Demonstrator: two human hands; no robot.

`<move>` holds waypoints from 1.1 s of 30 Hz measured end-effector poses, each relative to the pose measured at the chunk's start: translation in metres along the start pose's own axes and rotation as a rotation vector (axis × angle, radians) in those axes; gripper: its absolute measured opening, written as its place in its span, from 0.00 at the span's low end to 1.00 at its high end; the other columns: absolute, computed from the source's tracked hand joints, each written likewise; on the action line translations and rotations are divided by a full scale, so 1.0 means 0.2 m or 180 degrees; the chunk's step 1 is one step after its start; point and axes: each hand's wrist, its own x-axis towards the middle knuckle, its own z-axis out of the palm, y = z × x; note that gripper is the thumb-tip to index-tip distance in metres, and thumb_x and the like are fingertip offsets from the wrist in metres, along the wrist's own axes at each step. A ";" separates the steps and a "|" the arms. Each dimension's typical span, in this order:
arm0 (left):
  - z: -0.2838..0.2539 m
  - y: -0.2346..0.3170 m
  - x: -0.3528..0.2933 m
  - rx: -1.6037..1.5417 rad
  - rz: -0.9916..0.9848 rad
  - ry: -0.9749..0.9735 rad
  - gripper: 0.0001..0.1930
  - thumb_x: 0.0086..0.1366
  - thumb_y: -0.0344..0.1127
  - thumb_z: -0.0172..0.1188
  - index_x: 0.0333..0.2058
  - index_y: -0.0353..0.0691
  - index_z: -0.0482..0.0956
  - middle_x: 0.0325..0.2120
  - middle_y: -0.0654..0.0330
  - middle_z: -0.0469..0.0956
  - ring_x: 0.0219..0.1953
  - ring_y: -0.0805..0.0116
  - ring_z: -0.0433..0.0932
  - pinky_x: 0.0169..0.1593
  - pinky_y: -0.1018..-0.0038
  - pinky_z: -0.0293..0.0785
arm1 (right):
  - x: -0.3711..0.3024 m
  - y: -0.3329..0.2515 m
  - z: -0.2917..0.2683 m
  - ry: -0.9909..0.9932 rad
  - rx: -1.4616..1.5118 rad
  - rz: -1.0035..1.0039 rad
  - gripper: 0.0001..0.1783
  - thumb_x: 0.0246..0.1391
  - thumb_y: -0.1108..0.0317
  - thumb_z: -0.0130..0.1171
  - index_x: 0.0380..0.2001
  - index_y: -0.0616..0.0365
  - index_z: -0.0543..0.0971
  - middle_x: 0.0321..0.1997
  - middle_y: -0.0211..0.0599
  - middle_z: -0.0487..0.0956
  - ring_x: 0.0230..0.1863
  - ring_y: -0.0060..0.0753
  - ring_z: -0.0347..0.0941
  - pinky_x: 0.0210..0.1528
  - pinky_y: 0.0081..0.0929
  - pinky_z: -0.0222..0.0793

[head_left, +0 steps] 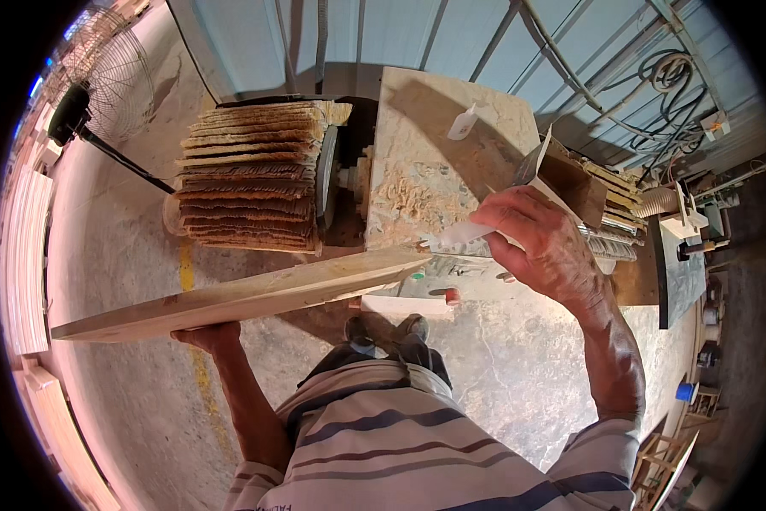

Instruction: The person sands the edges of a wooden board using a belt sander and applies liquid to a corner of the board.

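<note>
A long, pale wooden board (255, 294) tapers toward both ends and slants across in front of me. My left hand (208, 335) grips its lower edge from below, with most of the fingers hidden behind the wood. The board's right end lies at the near edge of a dusty machine top (408, 153). Just above that end, my right hand (532, 238) is closed around a small white squeeze bottle (468, 232), its narrow tip pointing left toward the wood. A similar white bottle (462, 123) lies farther back on the machine top, near wood dust and crumbs.
Left of the machine top is a big sanding flap drum (251, 179); another bristly drum (613, 192) sits at the right, partly covered. A black fan (72, 115) stands far left. Stacked boards (27, 264) line the left side. Coiled hoses (672, 72) hang on the blue wall.
</note>
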 end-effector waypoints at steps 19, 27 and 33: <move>-0.06 0.04 0.03 -0.0182 0.0004 0.0063 0.32 0.51 0.68 0.44 0.50 0.56 0.68 0.48 0.65 0.69 0.49 0.61 0.69 0.51 0.54 0.69 | -0.06 0.42 0.36 0.0956 0.2757 0.1507 0.16 0.50 0.68 0.58 0.42 0.61 0.71 0.37 0.36 0.77 0.39 0.24 0.71 0.42 0.25 0.66; -0.19 0.10 0.06 -0.0155 0.0129 0.0253 0.37 0.48 0.74 0.43 0.51 0.57 0.66 0.49 0.63 0.66 0.51 0.58 0.67 0.55 0.50 0.64 | 0.05 0.62 0.87 0.1567 0.3031 0.2050 0.18 0.48 0.68 0.59 0.40 0.66 0.70 0.35 0.33 0.75 0.36 0.19 0.69 0.40 0.20 0.67; -0.31 0.16 0.08 -0.0303 0.0042 0.0200 0.37 0.49 0.72 0.44 0.52 0.55 0.65 0.48 0.61 0.66 0.52 0.58 0.66 0.55 0.51 0.65 | 0.06 0.69 1.04 0.1364 0.2537 0.2112 0.19 0.47 0.66 0.58 0.40 0.66 0.71 0.35 0.43 0.78 0.36 0.28 0.75 0.39 0.25 0.70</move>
